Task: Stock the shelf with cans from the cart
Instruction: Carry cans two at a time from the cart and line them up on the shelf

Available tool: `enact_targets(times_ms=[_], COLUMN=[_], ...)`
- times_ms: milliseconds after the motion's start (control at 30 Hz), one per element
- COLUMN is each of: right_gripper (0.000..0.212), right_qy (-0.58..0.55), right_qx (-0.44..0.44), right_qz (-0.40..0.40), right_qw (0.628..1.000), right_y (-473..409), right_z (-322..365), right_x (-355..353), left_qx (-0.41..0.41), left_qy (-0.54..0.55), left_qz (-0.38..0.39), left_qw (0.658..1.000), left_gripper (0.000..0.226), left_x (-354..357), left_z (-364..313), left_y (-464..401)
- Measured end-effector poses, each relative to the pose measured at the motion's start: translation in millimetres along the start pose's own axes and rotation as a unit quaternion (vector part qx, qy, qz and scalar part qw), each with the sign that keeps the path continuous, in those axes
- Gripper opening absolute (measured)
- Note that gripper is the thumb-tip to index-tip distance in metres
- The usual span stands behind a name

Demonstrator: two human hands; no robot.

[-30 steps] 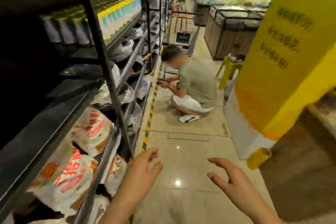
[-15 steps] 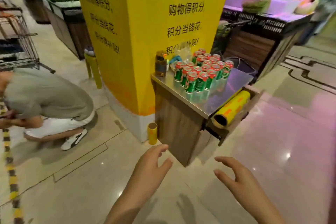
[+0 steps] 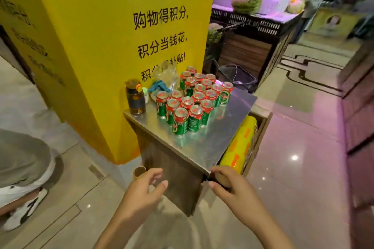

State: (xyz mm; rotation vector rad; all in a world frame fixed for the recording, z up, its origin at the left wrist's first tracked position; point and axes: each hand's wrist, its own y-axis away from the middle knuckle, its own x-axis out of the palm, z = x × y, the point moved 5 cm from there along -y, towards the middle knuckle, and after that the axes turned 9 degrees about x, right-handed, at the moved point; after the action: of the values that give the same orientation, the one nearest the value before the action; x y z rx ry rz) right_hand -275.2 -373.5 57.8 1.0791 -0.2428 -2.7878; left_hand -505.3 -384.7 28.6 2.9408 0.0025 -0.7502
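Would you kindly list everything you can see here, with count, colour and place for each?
cans: about nineteen, green with red tops, clustered upright on the cart top
cart: one, steel top, wooden sides, beside the pillar
bottle: one, dark, cart's back left corner
cloth: one, blue, behind the cans
wrap roll: one, yellow, in the cart's side tray
pillar: one, yellow, black lettering
watermelon: one, green, on the far display
crouching person: one, left edge
left hand: open, short of the cart
right hand: open, near the cart's corner
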Motion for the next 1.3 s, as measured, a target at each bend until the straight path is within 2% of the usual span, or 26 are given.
enact_targets(times_ms=[167,300,433,667,767,900,1033,1167,1300], right_gripper=[0.027,0.027,0.031,0.066,0.079,0.079,0.075,0.068,0.064], right_qy=[-0.009,-0.069,-0.062,-0.067,-0.056,-0.09,-0.117,-0.148,-0.149], right_qx=[0.041,0.095,0.098,0.094,0.081,0.044,0.007,-0.003,-0.007], right_qz=[0.014,0.029,0.04,0.07,0.093,0.089,0.085,0.076,0.103], right_qw=[0.999,0.993,0.992,0.991,0.991,0.991,0.989,0.986,0.983], right_y=[-68,-105,-165,-283,-326,-358,-370,-377,-382], right_z=[-9,-43,-66,-72,-70,-64,-64,-67,-65], right_x=[-9,-21,-32,-42,-35,-26,-17,-15,-20], left_qx=[-0.039,-0.042,-0.05,-0.128,-0.119,-0.068,-0.073,-0.08,-0.096], left_qy=[-0.019,0.007,0.013,0.013,0.012,0.011,0.044,0.049,0.052], left_qz=[0.025,0.027,0.011,-0.038,-0.084,-0.163,-0.207,-0.244,-0.276], left_qw=[0.999,0.999,0.999,0.991,0.989,0.984,0.975,0.965,0.955], left_gripper=[0.035,0.033,0.034,0.063,0.061,0.072,0.08,0.075,0.071], left_x=[3,21,41,70,77,81,90,91,91], left_z=[10,6,5,8,-1,-5,7,13,12], left_y=[-77,-122,-163,-223,-249,-271,-277,-278,-275])
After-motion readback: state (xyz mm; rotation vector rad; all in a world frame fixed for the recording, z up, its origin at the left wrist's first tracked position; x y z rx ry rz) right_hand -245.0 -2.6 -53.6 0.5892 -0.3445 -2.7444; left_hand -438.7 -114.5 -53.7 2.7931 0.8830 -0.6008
